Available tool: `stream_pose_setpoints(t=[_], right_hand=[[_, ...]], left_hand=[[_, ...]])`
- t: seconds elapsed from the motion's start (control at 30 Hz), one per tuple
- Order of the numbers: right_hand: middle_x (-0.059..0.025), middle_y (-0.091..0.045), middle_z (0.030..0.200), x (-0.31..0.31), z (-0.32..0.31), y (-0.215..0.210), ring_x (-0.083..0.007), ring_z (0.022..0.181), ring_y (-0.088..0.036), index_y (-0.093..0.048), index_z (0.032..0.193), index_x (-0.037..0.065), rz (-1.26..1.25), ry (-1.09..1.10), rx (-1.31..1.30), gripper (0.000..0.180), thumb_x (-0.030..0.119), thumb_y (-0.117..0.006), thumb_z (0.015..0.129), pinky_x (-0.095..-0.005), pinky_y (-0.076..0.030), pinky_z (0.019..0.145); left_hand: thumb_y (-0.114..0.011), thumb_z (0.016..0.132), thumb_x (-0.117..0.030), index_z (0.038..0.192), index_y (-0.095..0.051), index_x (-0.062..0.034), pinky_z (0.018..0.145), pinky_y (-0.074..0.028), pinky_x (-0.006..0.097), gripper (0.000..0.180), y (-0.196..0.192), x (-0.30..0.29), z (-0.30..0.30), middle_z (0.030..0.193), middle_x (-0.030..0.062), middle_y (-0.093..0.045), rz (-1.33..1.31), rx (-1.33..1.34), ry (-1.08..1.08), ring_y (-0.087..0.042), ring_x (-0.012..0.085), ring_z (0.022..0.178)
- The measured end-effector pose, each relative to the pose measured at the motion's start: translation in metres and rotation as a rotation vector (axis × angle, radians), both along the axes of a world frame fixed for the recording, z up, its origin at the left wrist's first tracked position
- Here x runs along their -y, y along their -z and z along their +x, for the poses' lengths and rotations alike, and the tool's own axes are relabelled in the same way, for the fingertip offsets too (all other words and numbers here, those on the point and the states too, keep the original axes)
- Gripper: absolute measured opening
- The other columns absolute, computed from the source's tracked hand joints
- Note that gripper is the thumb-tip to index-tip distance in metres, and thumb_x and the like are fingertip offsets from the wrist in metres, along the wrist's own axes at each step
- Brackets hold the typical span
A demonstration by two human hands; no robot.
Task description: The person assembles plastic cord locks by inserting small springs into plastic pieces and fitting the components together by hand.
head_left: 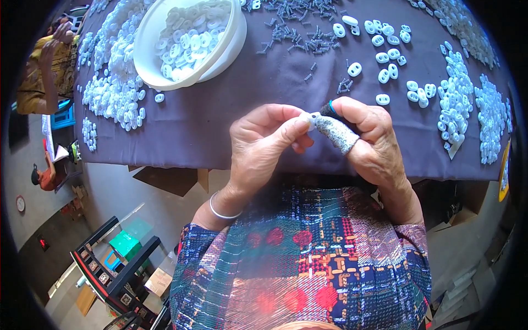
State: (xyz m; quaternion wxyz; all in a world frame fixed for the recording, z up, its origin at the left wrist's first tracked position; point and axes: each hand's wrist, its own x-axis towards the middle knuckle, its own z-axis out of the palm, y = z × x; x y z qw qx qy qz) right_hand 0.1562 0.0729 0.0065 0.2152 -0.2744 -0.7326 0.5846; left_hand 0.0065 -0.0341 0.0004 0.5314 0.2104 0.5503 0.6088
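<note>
- Our left hand (264, 146) pinched a small white plastic piece (308, 118) above the counter (220, 115).
- Our right hand (368, 143) (forefinger in a grey sleeve) gripped a dark tool (329, 109) against it.
- A loose pinch could have dropped the piece.

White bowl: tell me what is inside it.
The bowl holds a heap of small white plastic pieces, like those piled on the cloth. Its bottom, and anything beneath the heap, is covered.
</note>
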Motion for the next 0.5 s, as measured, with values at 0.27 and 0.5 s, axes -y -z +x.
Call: stream_pose_setpoints(t=[0.27,0.5], right_hand=[[-0.0006,-0.053,0.065,-0.002,-0.0009,-0.0008,-0.0052,0.06,-0.045,-0.059,0.085,-0.005,-0.064,-0.028,0.034,0.009,0.002,-0.063,0.08,-0.0231,-0.035,0.052],[-0.0055,-0.048,0.061,-0.0014,-0.0029,-0.0026,-0.0096,0.056,-0.043,-0.057,0.082,-0.003,-0.086,-0.036,0.043,0.008,-0.001,-0.055,0.074,-0.0259,-0.036,0.051]], left_hand=[[-0.066,0.086,-0.007,0.095,-0.062,0.0018,0.061,-0.05,0.022,0.013,-0.0017,0.0008,0.0067,0.083,0.0065,-0.065,0.008,-0.035,-0.057,-0.061,0.0108,0.065],[-0.066,0.085,-0.006,0.095,-0.062,0.002,0.063,-0.051,0.022,0.013,-0.0017,0.0019,0.0083,0.084,0.0065,-0.065,0.003,-0.04,-0.063,-0.061,0.0106,0.066]])
